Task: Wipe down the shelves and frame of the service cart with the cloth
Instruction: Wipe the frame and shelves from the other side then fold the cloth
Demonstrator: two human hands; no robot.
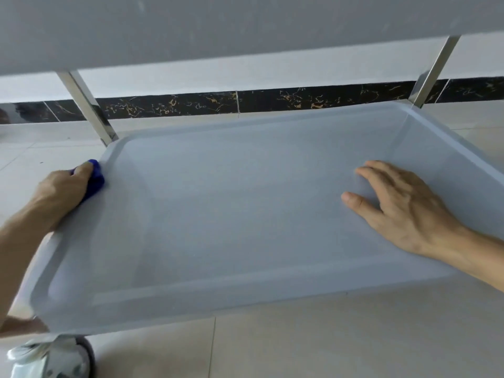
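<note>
Blue cloth [95, 179] was bunched in our left hand [64, 190], fingers curled round it, pressed to the left rim of the grey lower shelf [245, 214]. Our right hand [401, 205] lay flat inside that shelf, fingers spread, holding nothing.

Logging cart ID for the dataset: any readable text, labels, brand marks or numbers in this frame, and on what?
None readable. No print shows on the grey shelf, the metal posts, the blue cloth or the caster. The dark wall strip carries only marble veining, not lettering.

Blue cloth [95, 177] on grey shelf [245, 214] rim
</note>
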